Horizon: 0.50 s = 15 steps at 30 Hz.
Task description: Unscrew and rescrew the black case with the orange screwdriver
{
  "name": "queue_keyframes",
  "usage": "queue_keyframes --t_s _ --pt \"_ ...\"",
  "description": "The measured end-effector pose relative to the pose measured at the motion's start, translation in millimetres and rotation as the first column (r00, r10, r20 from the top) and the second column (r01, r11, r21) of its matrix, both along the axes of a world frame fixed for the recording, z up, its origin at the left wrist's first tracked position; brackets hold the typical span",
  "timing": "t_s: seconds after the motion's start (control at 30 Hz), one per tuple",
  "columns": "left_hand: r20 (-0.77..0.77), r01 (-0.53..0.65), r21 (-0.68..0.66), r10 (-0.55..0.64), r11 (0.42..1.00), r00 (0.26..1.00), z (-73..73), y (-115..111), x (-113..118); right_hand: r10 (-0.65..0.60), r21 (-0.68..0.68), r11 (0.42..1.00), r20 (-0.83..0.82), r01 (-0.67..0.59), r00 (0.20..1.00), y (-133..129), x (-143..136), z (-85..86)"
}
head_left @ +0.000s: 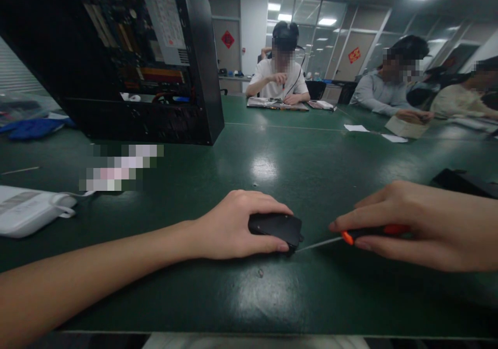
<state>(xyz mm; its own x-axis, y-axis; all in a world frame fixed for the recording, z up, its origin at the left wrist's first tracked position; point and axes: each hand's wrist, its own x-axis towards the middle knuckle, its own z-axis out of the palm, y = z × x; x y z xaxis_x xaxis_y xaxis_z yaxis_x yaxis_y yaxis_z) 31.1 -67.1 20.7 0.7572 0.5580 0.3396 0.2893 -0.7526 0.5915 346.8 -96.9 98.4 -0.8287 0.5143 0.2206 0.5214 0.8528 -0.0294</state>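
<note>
On a glossy green table (319, 297), the left hand (235, 224) grips a small black oblong case (275, 225); the right hand (416, 222) grips an orange-and-black screwdriver (348, 237), tip beside the case.

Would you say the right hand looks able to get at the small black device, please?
Probably yes: the right hand holds a screwdriver, its tip beside the device, though the left hand partly covers it.

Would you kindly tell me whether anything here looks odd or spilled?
The boxy black computer case at upper left stands out: its facing side is open, exposing dark electronics inside. I see no spill.
</note>
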Motion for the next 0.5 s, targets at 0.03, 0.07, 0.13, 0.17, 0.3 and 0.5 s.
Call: queue_keyframes --t_s 0.03,0.07,0.13,0.17,0.3,0.5 --pt "0.000 0.001 0.000 -0.001 1.000 1.000 0.1 0 0 0.043 -0.075 0.997 0.074 -0.037 0.996 1 5 3.7" --pt "-0.002 0.001 0.001 -0.001 1.000 1.000 0.4 0 0 0.079 -0.137 0.989 0.123 -0.062 0.989 3 10 7.1" --pt "-0.004 -0.003 0.000 0.003 1.000 1.000 1.0 1 0 0.087 -0.168 0.983 0.119 -0.067 0.989 7 18 11.7" --pt "-0.005 -0.005 0.000 0.005 1.000 1.000 1.3 0 0 0.077 -0.159 0.985 0.102 -0.060 0.992 9 20 12.7" --pt "-0.011 -0.003 -0.001 0.003 1.000 1.000 1.5 0 0 0.046 -0.160 0.987 0.091 -0.031 0.995 11 20 11.9" --pt "-0.005 0.009 0.008 -0.009 1.000 1.000 0.0 1 -1 0.018 -0.168 0.986 0.063 -0.008 0.998 6 11 10.0"
